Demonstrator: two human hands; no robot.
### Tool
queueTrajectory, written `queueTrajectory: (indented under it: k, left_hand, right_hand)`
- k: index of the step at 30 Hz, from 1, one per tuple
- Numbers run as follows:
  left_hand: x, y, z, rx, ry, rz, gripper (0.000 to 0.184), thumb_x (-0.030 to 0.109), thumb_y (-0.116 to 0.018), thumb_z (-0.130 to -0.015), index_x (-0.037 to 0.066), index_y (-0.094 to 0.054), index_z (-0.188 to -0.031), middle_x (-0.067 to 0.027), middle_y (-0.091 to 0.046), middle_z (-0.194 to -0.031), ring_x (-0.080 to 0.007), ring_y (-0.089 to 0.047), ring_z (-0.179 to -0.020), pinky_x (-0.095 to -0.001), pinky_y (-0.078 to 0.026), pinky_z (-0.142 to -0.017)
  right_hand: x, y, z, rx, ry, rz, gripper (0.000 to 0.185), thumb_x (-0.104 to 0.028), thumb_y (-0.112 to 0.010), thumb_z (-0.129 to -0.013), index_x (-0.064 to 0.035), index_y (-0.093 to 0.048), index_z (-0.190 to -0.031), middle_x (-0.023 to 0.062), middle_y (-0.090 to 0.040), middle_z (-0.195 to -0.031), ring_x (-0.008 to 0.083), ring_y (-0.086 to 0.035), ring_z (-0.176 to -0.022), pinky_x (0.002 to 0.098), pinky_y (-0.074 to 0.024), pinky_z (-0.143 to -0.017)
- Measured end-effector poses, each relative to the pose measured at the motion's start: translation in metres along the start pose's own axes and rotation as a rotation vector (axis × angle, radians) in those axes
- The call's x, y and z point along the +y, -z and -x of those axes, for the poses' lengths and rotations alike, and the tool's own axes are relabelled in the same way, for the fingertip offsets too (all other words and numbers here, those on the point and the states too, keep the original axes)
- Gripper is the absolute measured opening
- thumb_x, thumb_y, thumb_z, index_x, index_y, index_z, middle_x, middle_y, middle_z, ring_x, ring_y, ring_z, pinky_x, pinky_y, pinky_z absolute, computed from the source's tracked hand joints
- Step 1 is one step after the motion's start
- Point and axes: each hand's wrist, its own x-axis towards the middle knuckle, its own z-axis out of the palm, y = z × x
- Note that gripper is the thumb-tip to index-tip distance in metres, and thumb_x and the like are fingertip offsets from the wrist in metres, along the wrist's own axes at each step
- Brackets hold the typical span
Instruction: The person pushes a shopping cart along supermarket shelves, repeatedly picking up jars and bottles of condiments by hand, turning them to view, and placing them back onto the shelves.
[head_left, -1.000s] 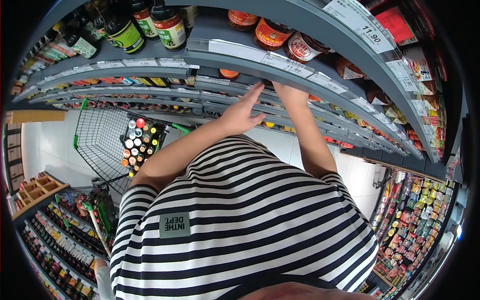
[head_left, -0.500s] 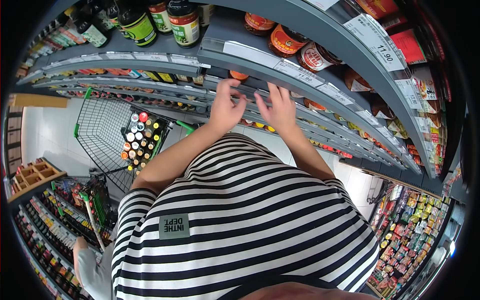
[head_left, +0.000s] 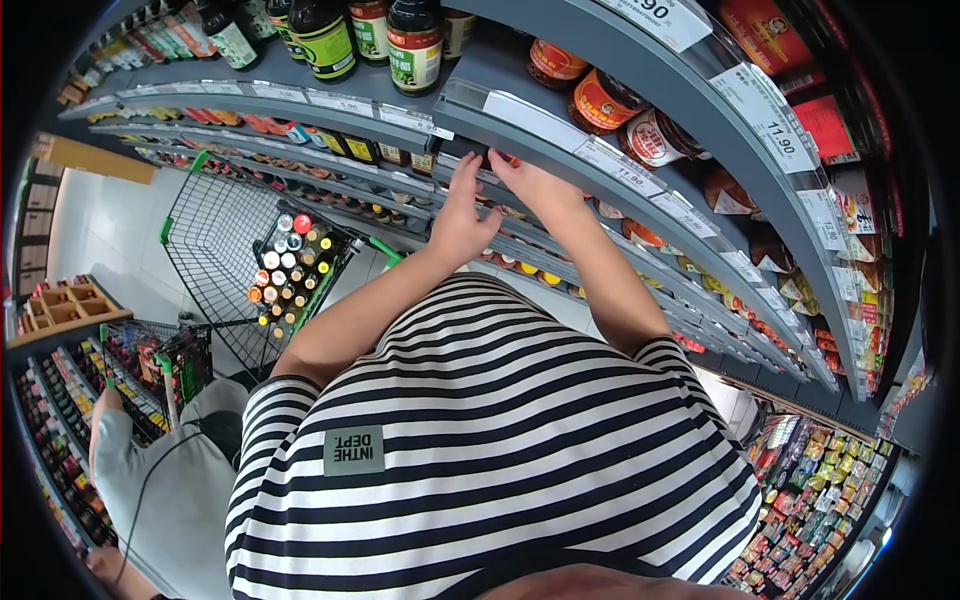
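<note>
My left hand (head_left: 466,218) is raised at the shelf, fingers stretched out and thumb apart, with nothing in it. Beside it, my right hand (head_left: 532,186) reaches in under the edge of an upper shelf. Its fingertips are at a jar (head_left: 508,158), of which only a small orange-red patch shows. Whether those fingers grip the jar is hidden. Above my right hand, on the upper shelf, stand jars of sauce with red labels (head_left: 603,103). Dark sauce bottles with green labels (head_left: 414,50) stand to their left.
A wire shopping cart (head_left: 215,235) with many bottles (head_left: 290,265) inside stands to my left. Behind it, a person in a light grey top (head_left: 165,490) is beside another cart (head_left: 165,370). Price strips (head_left: 620,165) line the shelf edges. Packaged goods (head_left: 815,490) fill a display at lower right.
My right hand has moved left and further in, to the jar under the shelf. My left hand's fingers have straightened. The person behind has come further into view.
</note>
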Motion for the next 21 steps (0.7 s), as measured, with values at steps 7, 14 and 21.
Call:
queueTrajectory:
  k: [7,14,21]
  left_hand:
    - [0.003,0.003,0.0,-0.036,0.007,-0.008,0.085,0.01,-0.07,-0.084,-0.002,-0.024,-0.154,-0.02,-0.024,-0.162,-0.0366,-0.054,-0.128,-0.0383,-0.051,-0.1]
    - [0.009,0.008,0.001,-0.101,0.126,0.088,0.085,0.01,-0.07,-0.084,-0.003,-0.025,-0.154,-0.0219,-0.024,-0.162,-0.0374,-0.05,-0.133,-0.0374,-0.048,-0.105]
    - [-0.007,0.004,0.002,-0.049,-0.01,0.028,0.091,0.011,-0.073,-0.083,-0.005,-0.02,-0.155,-0.0233,-0.026,-0.161,-0.0327,-0.05,-0.135,-0.0381,-0.048,-0.104]
  right_hand:
    - [-0.011,0.016,0.01,0.048,-0.043,0.04,0.038,-0.04,-0.075,-0.078,-0.0133,-0.074,-0.106,0.0158,-0.071,-0.098,0.0375,-0.069,-0.085,0.0478,-0.0558,-0.073]
    - [-0.013,0.023,0.029,0.025,-0.092,-0.1,0.046,-0.038,-0.078,-0.078,-0.0123,-0.07,-0.115,0.0166,-0.071,-0.099,0.04,-0.068,-0.09,0.0496,-0.0553,-0.076]
    - [0.0,-0.004,0.083,0.284,-0.097,-0.244,0.062,-0.023,-0.088,-0.072,-0.0059,-0.058,-0.123,0.0177,-0.064,-0.119,0.0366,-0.064,-0.106,0.0457,-0.0538,-0.088]
